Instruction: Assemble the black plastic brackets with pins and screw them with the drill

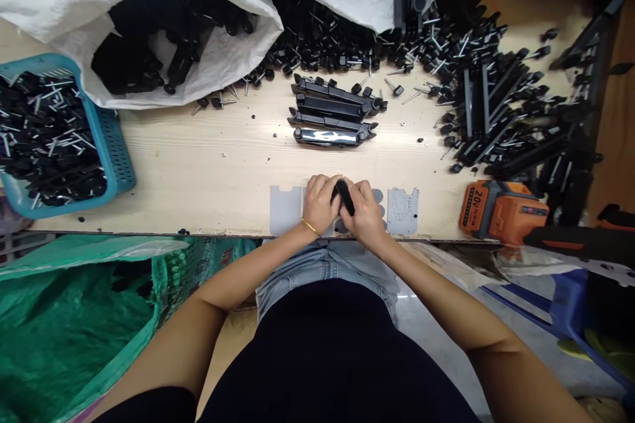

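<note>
Close to the table's front edge, my left hand [321,203] and my right hand [366,213] come together around a black plastic part [344,195]. Both hands have their fingers curled on it, and much of the part is hidden by them. Under and beside the hands lie grey flat pieces [286,205] on the wood. Farther back, several long black plastic parts [331,108] lie side by side in a row; the nearest one [327,137] shines with reflected light.
A blue basket [119,152] of black-headed screws stands left. White sacks [238,63] lie behind, one holding black parts. Loose black-headed screws [342,46] heap along the back. An orange power tool [516,211] rests at right. A green sack [74,330] sits below the table's left.
</note>
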The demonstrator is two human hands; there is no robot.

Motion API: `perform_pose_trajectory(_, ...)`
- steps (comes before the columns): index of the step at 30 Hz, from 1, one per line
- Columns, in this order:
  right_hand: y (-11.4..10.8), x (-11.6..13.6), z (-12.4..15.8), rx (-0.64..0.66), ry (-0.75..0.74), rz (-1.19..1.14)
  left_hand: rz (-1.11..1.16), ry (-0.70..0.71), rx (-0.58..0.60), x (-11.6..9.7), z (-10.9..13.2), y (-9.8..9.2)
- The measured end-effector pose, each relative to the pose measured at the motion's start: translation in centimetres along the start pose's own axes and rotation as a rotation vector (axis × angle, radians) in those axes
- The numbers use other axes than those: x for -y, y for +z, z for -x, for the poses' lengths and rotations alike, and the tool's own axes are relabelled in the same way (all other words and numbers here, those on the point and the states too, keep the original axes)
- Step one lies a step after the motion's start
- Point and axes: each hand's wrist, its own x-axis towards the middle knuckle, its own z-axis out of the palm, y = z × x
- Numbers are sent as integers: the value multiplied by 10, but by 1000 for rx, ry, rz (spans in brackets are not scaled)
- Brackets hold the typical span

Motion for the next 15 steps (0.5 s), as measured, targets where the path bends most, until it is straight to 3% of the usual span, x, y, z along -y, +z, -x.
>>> perform_pose_trajectory(9, -7, 6, 0, 28, 48, -95, 34, -32, 83, -1, -2, -5)
perform_pose_trajectory(13, -46, -17, -20, 139, 1, -320, -9, -61, 119, -3, -2, -10)
perform_pose_trajectory(15, -77, -35, -49, 1, 98, -284, -33, -103, 87, -5, -1, -10)
